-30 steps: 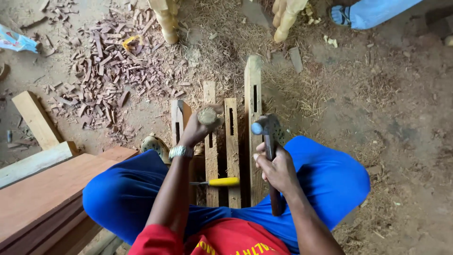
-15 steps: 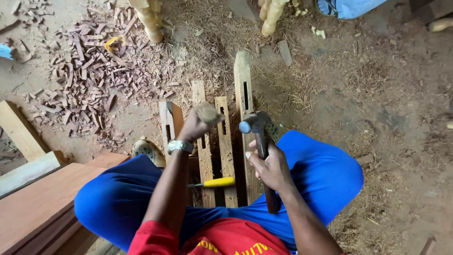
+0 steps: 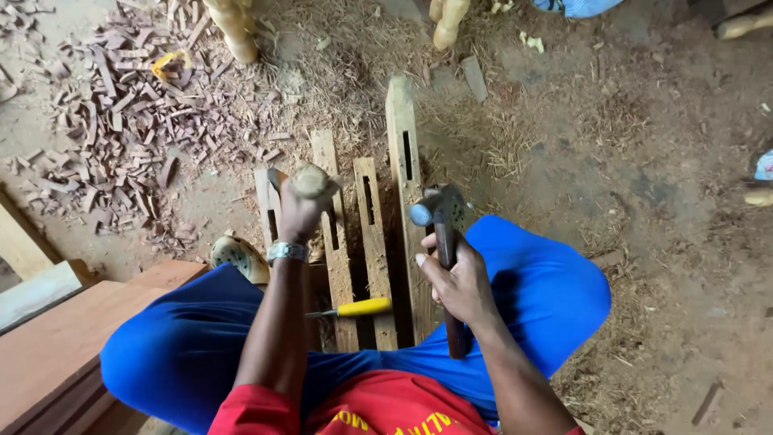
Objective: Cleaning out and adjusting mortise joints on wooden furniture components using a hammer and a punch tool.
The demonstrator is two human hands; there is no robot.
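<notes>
Hammer and chisel over wooden slats
Right hand [image 3: 460, 283] grips hammer [image 3: 444, 242]; left hand [image 3: 299, 213] grips chisel [image 3: 312, 182] above the slats [image 3: 372, 242].

The person is wearing bright blue trousers [image 3: 185, 346] that are spreading wide to either side of the red shirt [image 3: 378, 407], which is showing yellow lettering across its front. Short red sleeves are ending above the elbows, leaving both forearms bare. A silver metal-link wristwatch [image 3: 287, 251] is circling the wrist of the left hand [image 3: 299, 211], up and left of the shirt, while the right hand [image 3: 459, 278] is wearing nothing.
</notes>
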